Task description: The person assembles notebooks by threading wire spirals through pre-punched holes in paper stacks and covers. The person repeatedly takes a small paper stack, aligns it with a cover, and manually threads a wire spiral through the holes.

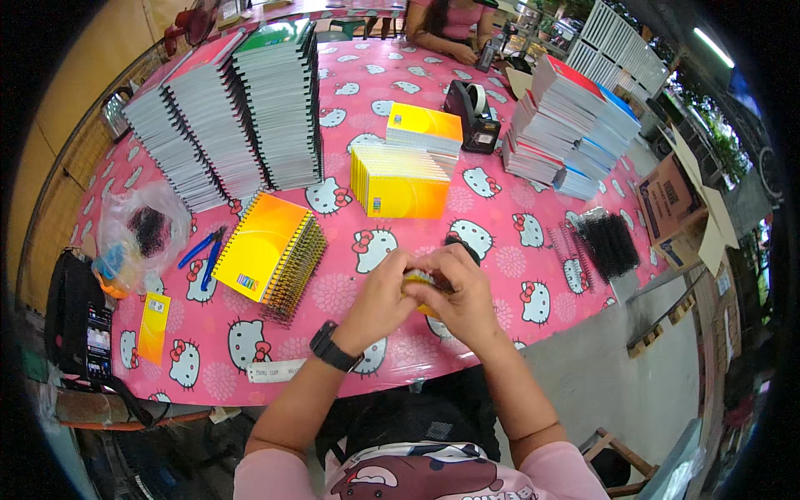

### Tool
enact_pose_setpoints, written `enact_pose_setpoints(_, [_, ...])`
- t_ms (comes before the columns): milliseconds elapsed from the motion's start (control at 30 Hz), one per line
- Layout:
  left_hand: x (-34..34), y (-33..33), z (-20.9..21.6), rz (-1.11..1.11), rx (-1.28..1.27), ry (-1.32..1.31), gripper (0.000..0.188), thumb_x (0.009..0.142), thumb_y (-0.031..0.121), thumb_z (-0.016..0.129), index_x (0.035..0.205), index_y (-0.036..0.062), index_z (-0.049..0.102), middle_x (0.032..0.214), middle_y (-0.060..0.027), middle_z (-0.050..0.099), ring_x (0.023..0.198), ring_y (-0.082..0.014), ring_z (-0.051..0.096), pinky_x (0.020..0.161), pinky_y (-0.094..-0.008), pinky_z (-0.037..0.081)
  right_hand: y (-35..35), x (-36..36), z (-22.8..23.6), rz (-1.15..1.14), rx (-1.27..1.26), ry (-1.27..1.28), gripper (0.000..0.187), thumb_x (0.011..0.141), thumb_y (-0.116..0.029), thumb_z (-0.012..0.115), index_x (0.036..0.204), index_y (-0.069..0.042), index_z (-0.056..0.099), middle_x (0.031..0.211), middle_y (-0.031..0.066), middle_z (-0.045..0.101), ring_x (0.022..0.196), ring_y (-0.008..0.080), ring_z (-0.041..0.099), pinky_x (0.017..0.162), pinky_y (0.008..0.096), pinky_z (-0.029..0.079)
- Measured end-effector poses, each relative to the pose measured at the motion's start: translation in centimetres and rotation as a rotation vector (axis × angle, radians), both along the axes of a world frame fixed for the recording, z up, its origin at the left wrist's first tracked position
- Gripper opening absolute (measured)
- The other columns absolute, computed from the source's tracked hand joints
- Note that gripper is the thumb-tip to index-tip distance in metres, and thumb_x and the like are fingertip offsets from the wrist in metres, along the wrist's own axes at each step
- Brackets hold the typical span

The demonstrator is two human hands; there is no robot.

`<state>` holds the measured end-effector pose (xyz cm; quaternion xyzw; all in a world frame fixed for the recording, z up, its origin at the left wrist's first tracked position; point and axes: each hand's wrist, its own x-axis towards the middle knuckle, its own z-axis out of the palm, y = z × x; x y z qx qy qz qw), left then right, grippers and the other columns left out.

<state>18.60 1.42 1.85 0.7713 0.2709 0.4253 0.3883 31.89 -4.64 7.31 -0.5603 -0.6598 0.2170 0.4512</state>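
Note:
Close together near the table's front edge, my left hand point(382, 293) and my right hand point(463, 296) are both closed on a small yellow notebook point(427, 311). Fingers hide most of it, so its binding cannot be made out. A dark round object point(463, 239) shows just beyond my right hand. To the left stands a pile of spiral-bound notebooks point(265, 250) with yellow-orange covers. Beyond my hands sits a row of yellow notebooks point(402, 185), with a flat yellow stack point(423, 127) behind it.
Tall spiral-notebook stacks point(279, 100) rise at far left; unbound stacks point(560, 117) stand at far right. A tape dispenser point(473, 117), black coils point(610, 243), blue pliers point(208, 254), a plastic bag point(146, 229) and a ruler point(275, 372) lie around. A cardboard box point(677, 208) stands right; another person point(454, 29) sits opposite.

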Motion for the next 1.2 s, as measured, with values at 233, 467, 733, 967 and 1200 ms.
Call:
enact_pose_setpoints(233, [-2.8, -2.0, 2.1, 0.060, -0.269, -0.102, 0.023, 0.067, -0.001, 0.072, 0.081, 0.0026, 0.053, 0.075, -0.0031, 0.061, 0.069, -0.0076, 0.055, 0.061, -0.0243, 0.045, -0.6, -0.4, 0.3, 0.133, 0.005, 0.119, 0.024, 0.070, -0.006, 0.074, 0.088, -0.002, 0.058, 0.081, 0.0074, 0.055, 0.070, 0.0183, 0.055, 0.057, 0.0280, 0.043])
enact_pose_setpoints(467, [-4.7, -2.7, 4.2, 0.031, -0.218, -0.091, 0.023, 0.066, 0.001, 0.075, 0.076, 0.0037, 0.055, 0.074, -0.0020, 0.060, 0.066, -0.0061, 0.053, 0.057, -0.0226, 0.043, -0.7, -1.3, 1.2, 0.235, 0.117, 0.039, 0.023, 0.070, -0.009, 0.075, 0.084, -0.004, 0.058, 0.076, 0.0048, 0.052, 0.066, 0.0138, 0.051, 0.056, 0.0252, 0.040])
enact_pose_setpoints(733, [-5.8, -3.5, 5.8, 0.088, -0.273, -0.054, 0.025, 0.066, 0.006, 0.078, 0.075, 0.0040, 0.054, 0.067, -0.0003, 0.057, 0.059, -0.0054, 0.051, 0.051, -0.0223, 0.042, -1.0, -2.0, 2.5, 0.307, 0.161, -0.140, 0.015, 0.077, -0.008, 0.067, 0.088, -0.002, 0.058, 0.079, 0.0089, 0.055, 0.069, 0.0198, 0.053, 0.060, 0.0274, 0.042])
enact_pose_setpoints(967, [-7.1, -3.6, 5.6, 0.171, -0.242, -0.277, 0.045, 0.068, 0.008, 0.078, 0.103, 0.0000, 0.051, 0.077, -0.0048, 0.060, 0.073, -0.0079, 0.058, 0.064, -0.0247, 0.048, -0.1, -3.8, 3.3, 0.287, 0.294, -0.169, 0.014, 0.086, -0.008, 0.057, 0.098, -0.001, 0.056, 0.083, 0.0107, 0.054, 0.075, 0.0243, 0.056, 0.068, 0.0317, 0.045])
enact_pose_setpoints(1200, [-13.8, -2.4, 6.4, 0.272, -0.430, -0.579, 0.047, 0.075, 0.007, 0.070, 0.117, 0.0006, 0.049, 0.081, -0.0002, 0.060, 0.072, -0.0071, 0.056, 0.066, -0.0203, 0.044, 7.3, -7.5, 3.0, 0.166, 0.231, 0.577, 0.014, 0.092, -0.013, 0.053, 0.099, -0.002, 0.055, 0.084, 0.0011, 0.056, 0.073, 0.0067, 0.051, 0.066, 0.0217, 0.044])
